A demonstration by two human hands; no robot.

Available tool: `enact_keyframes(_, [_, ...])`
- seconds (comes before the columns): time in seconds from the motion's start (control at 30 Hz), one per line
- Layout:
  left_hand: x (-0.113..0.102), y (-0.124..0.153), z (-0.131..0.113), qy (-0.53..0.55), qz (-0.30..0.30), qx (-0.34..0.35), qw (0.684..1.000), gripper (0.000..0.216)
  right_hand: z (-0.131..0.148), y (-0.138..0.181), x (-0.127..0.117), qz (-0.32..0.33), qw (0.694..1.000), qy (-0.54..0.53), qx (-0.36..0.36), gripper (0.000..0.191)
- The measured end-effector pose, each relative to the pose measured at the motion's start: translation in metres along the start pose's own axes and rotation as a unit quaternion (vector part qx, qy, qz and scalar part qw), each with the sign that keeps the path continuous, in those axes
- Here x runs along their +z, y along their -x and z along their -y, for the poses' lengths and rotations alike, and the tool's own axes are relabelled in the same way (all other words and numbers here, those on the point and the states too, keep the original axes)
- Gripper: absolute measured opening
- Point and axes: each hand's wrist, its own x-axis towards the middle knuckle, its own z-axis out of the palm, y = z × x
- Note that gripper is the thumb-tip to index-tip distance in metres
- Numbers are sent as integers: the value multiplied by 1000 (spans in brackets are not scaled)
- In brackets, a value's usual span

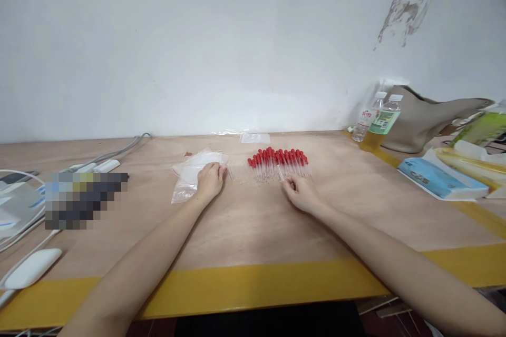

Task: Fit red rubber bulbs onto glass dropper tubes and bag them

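While a thin clear tube (280,172) is being pinched between the thumb and fingers of the right hand (302,193), a row of red-topped droppers (276,157) is being supported by the tabletop (245,231) just beside it, red ends toward the wall (158,52) and clear stems toward the near edge. Loose clear tubes (238,172) are being carried between that row and the left hand (211,179), which is being held with fingers bent and drawn together over the right side of some plastic bags (185,189); whether anything is being gripped there cannot be told. The handling is probably being done best when the tube is being pinched lightly near one end, so that its stem is not being bent or crushed. Because the stems are being crowded closely together, a slow, steep lift or lowering seems to be called for, lest neighbours be knocked askew. Likewise, if the bags are being pressed flat, the loose tubes are less likely to be dragged by a slipping corner.
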Motion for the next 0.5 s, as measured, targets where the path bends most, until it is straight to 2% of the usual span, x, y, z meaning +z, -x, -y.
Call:
enact_keyframes(0.17, [-7,-3,1,33,-61,19,997,31,-14,-4,9,-26,999,-45,-11,18])
enact_keyframes(0.23, [-14,-1,-1,80,-110,32,990,31,-19,-5,12,-32,996,-87,-21,14])
enact_keyframes(0.3, [-20,4,-8,158,-126,42,978,31,-21,-6,13,-32,992,-114,-39,14])
enact_keyframes(0.33, [-22,7,-13,205,-109,42,972,30,-20,-5,13,-33,991,-118,-51,17])
enact_keyframes(0.4, [-21,16,-24,310,-36,30,950,27,-16,-3,12,-36,989,-116,-82,23])
enact_keyframes(0.5, [-12,31,-44,452,74,-11,889,23,-7,2,10,-33,987,-98,-126,23])
